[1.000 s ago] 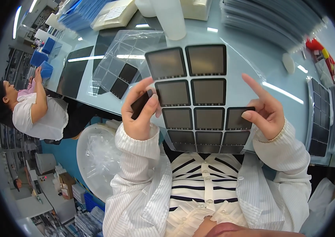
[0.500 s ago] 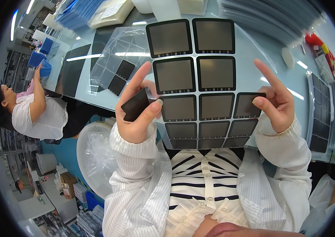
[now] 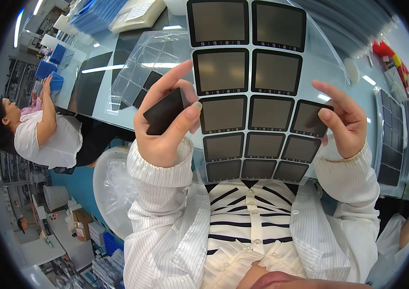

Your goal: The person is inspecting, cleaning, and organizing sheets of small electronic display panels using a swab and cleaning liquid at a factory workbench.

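Observation:
Between my hands is a clear plastic sheet (image 3: 248, 95) with rows of dark, black-bordered rectangular panels, tilted up toward me. Its top left and right pockets or columns reach the top of the view. My left hand (image 3: 158, 147) pinches the sheet's left edge between thumb and fingers. A loose dark rectangular panel (image 3: 166, 111) is also tucked in that hand, against the palm. My right hand (image 3: 348, 123) grips the right edge, its thumb lying over a dark panel (image 3: 309, 117) at the end of a row; the index finger points outward.
Another clear sheet (image 3: 134, 62) with a few dark panels lies on the glass-topped table to the left. Stacks of clear sheets (image 3: 329, 21) stand at the back right. A white tub (image 3: 100, 192) of clear plastic is at lower left. Another person (image 3: 45, 130) works at far left.
The panel sheet has risen toward the top of the view and looks larger. Both hands keep their hold; the left has shifted slightly up and left, covering more of the sheet lying behind.

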Tool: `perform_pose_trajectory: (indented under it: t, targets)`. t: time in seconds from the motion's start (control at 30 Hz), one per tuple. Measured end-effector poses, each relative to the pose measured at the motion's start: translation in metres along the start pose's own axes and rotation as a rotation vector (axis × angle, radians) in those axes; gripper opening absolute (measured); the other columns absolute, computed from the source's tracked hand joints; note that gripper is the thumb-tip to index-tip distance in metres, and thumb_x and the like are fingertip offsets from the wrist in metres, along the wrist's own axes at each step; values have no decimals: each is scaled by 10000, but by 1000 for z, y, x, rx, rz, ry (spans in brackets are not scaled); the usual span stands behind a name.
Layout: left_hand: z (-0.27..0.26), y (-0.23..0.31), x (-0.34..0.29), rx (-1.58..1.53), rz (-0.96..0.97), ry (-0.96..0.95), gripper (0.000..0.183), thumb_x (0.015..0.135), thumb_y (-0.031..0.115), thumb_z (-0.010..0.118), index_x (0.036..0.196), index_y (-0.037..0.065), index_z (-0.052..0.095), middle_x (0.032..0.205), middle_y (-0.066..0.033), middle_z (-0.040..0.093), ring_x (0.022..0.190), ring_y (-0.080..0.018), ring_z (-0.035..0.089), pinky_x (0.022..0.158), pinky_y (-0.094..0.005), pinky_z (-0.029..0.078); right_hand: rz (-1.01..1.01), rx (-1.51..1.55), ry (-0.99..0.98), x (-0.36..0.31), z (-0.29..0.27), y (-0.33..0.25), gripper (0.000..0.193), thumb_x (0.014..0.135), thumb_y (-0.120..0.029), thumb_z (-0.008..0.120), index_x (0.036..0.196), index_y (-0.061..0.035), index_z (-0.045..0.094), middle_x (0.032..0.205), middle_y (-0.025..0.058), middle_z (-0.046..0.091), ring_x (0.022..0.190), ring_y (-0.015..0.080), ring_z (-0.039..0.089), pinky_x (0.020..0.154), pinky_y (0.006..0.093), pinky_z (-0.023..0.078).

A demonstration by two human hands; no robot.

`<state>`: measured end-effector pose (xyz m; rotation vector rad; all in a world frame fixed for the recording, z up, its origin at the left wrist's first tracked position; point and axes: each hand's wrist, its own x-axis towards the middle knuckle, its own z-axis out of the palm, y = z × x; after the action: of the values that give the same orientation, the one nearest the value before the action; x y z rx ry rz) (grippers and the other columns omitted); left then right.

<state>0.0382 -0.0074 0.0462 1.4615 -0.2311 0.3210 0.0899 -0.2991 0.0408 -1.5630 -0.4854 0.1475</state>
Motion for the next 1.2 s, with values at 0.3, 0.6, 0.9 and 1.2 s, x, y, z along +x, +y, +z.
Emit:
perform_pose_trajectory:
  t: [0.3,0.6,0.9,1.2]
  targets:
    - [-4,3,2,-6,-1,26,497,786,-5,611,1263,-32,474,755,-41,534,563,-93,478,518,-209,384,-36,-42,54,-1,0,1,329,852,-90,605,1157,29,573,522,-61,399,411,18,410,411,158,314]
    - [1,1,-6,-110,-73,-1,458,801,-63,577,1248,8,502,805,-4,508,647,-56,461,581,-189,371,29,16,9,-12,-1,3,288,960,-180,434,1121,30,547,779,132,663,446,77,491,426,183,366]
    - [-1,-14,-3,-92,-17,-56,467,787,-108,535,1241,-1,520,774,-16,488,636,-79,438,569,-214,360,41,185,-110,-4,1,23,254,953,-184,436,1117,6,476,904,106,638,487,48,475,429,166,336]
    - [-2,-23,-4,-107,-185,-84,390,917,84,506,1301,30,465,832,-25,520,669,-83,446,594,-222,384,-37,-135,-4,-2,0,23,404,945,-138,467,1329,-24,412,882,71,645,613,31,511,580,143,350]
